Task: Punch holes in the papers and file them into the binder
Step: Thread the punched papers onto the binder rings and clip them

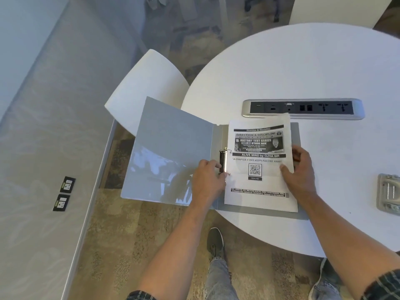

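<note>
Standing at the near edge of a round white table point(303, 68), one grey shoe point(214, 239) on patterned carpet. Lying open on that edge, a grey binder point(171, 152), front cover hanging off the table to the left, back cover flat on the top. Resting inside on the back cover, printed papers point(260, 165), left margin at the ring mechanism point(223, 162). Left hand point(207, 178) curled at the rings, fingertips pinching the lower ring by the paper's margin. Right hand point(299, 172) spread, fingers gripping the papers' right edge. Sitting at the far right, a metal hole punch point(388, 191), apart from the binder. Further back, a recessed socket strip point(303, 108), just beyond the papers' top edge. Beyond, a white chair point(147, 87).
</note>
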A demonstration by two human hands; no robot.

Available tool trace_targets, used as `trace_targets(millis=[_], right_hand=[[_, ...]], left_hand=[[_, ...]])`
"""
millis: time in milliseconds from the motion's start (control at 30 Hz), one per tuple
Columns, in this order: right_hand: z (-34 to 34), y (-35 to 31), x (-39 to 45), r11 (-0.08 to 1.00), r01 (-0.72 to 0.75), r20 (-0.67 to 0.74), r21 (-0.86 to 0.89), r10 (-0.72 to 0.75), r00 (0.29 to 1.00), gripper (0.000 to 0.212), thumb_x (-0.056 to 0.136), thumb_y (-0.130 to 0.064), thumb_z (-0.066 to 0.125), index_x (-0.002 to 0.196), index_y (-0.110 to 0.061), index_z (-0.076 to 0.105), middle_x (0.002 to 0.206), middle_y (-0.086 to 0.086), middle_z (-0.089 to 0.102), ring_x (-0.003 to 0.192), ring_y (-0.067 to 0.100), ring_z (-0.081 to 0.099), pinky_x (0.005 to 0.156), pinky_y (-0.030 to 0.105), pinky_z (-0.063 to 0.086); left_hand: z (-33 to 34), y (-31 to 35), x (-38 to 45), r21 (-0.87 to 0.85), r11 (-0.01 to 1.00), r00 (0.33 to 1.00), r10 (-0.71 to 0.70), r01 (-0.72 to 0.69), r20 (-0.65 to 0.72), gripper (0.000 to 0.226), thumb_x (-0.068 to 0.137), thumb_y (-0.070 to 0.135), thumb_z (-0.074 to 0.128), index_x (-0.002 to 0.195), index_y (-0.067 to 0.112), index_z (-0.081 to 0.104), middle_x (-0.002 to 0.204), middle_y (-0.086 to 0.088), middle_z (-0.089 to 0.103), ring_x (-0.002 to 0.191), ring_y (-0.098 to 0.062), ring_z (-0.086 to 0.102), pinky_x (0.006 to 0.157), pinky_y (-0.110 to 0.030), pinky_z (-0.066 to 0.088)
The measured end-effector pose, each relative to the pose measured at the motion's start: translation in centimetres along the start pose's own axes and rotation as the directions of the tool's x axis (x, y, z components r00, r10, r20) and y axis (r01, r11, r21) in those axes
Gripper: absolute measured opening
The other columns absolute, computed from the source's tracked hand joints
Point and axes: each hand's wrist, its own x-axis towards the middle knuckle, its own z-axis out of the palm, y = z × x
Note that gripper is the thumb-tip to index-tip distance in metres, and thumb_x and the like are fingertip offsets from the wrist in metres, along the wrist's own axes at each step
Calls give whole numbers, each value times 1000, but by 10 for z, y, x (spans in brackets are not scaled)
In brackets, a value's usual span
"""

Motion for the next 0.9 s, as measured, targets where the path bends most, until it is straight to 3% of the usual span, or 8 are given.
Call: trace_targets(millis=[133,200,333,400,500,667,767,900], right_hand=[[7,-5,0,991,-72,-33,-113,69,997,64,85,0,65,143,-18,45,138,3,51,126,18,53,111,45,46],[12,-11,-2,975,-87,-40,-205,80,996,64,87,-1,61,146,-18,43,142,5,45,131,23,49,113,48,44],[21,-27,-7,954,-110,-64,-278,96,993,68,88,6,55,152,-14,43,150,9,38,139,28,43,116,33,31],[21,-33,-8,958,-124,-82,-259,106,991,66,85,8,57,147,-16,48,147,7,39,136,27,47,114,30,32],[23,-41,-10,959,-60,-82,-277,38,996,58,86,1,64,139,-18,53,149,7,38,138,30,45,116,36,35],[29,-53,-13,864,22,20,-503,-14,1000,61,96,-20,66,153,-15,45,169,9,20,151,25,26,122,38,24],[28,-50,-11,829,-25,25,-558,47,999,68,100,-31,61,158,-10,34,172,9,7,157,28,14,126,43,20],[32,-55,-13,693,-20,-33,-720,-6,999,63,103,-49,45,156,-15,39,170,21,3,157,37,5,123,52,15]], left_hand=[[-37,-19,-26,121,990,956,102,-71,-275,34,88,37,71,117,20,67,133,0,55,121,-21,52,102,-41,46],[-50,-30,-33,71,996,952,70,-52,-298,30,89,37,70,115,21,67,128,3,57,119,-19,54,100,-39,49],[-52,-36,-47,-11,999,987,28,-30,-157,28,92,38,67,116,23,66,124,7,57,113,-13,57,96,-25,46],[-44,-35,-53,-44,998,995,36,-40,-93,30,92,38,68,117,22,66,126,6,56,115,-12,56,100,-25,44],[-31,-29,-57,-56,997,999,45,-46,-30,34,90,41,68,117,22,67,127,6,55,116,-15,58,103,-34,47],[-18,-7,-56,-82,995,997,60,-55,57,37,88,50,66,116,26,66,128,7,54,117,-16,56,102,-34,47],[-15,3,-51,-79,995,993,66,-58,98,36,89,51,65,116,27,66,129,5,55,118,-16,56,104,-36,46],[-17,9,-49,-157,987,990,47,-26,133,34,89,49,67,114,26,67,123,6,56,110,-10,56,100,-33,47]])
